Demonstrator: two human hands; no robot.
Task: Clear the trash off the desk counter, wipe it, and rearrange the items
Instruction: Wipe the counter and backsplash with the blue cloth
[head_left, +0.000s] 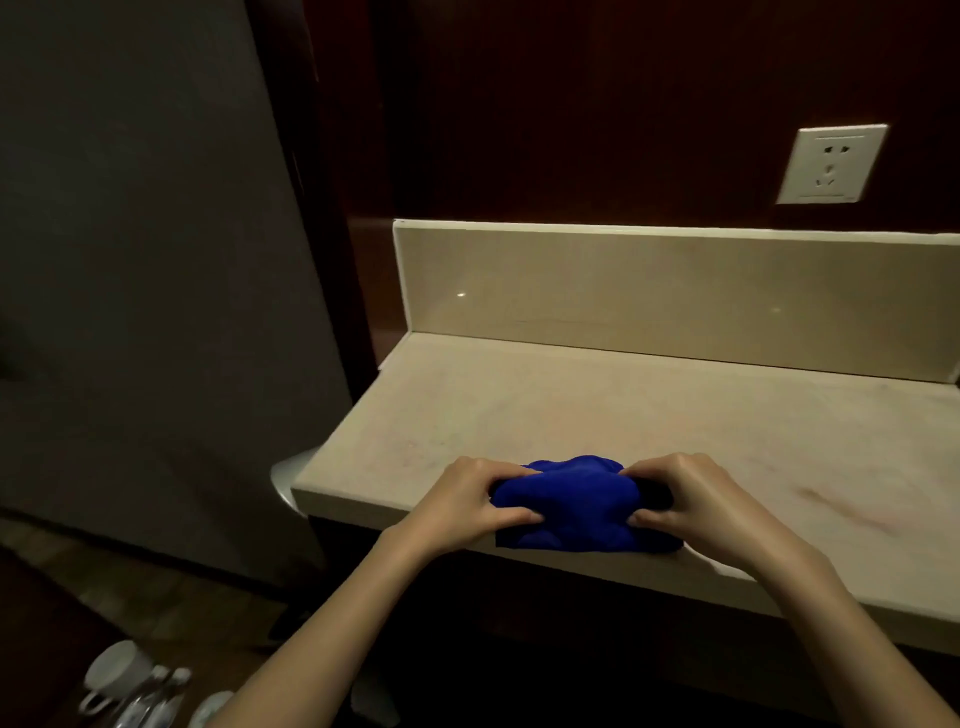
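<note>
A bunched blue cloth (571, 506) lies at the front edge of the beige stone counter (597, 410). My left hand (467, 501) grips the cloth's left end, fingers and thumb curled round it. My right hand (696, 501) grips the right end the same way. Both hands rest on the counter's front edge with the cloth squeezed between them.
A beige backsplash (675, 291) runs along the back of the counter, with a white wall socket (831, 163) above on the dark wood panel. Down at the lower left stand a white mug (111, 670) and two small bottles (156, 696). A grey wall (145, 260) stands to the left.
</note>
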